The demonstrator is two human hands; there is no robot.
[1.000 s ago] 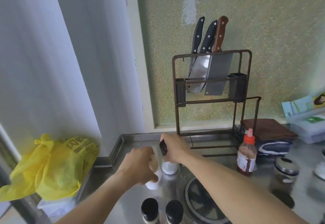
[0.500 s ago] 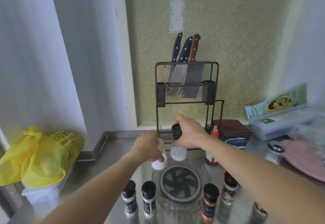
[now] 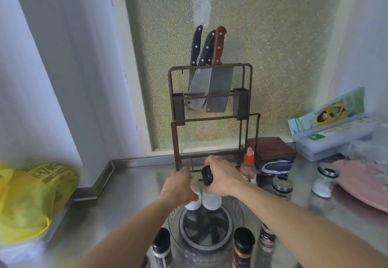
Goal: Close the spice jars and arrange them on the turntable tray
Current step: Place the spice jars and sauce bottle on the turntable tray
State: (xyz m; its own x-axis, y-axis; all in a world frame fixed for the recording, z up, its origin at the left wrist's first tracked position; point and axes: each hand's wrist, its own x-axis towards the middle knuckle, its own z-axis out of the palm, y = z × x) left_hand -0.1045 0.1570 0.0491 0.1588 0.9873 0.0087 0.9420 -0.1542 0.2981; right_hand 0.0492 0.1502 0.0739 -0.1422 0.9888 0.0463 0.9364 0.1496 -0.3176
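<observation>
Your left hand is curled around a white jar, and only the rounded white bottom of this jar shows below your fingers. Your right hand grips a second white jar by its upper part, with the fingers wrapped around its black cap. The two white jars touch each other, side by side, at the far rim of the turntable tray. I cannot tell if their bottoms rest on the tray or stay a little above it.

The tray is clear and round, with a dark fan-shaped disc in its middle, and it stands on the steel table directly in front of you. Near its front edge more spice jars stand on the table: one with a black cap at the left, one with a black cap and reddish content at the right, and a darker one just beside that.

Behind your hands stands a brown metal rack that holds three knives. A bottle with a red cap stands to the right of your right hand, near folded cloths. Farther right are two glass jars with metal lids, a pink plate and a plastic box. A yellow bag lies at the left edge of the table.
</observation>
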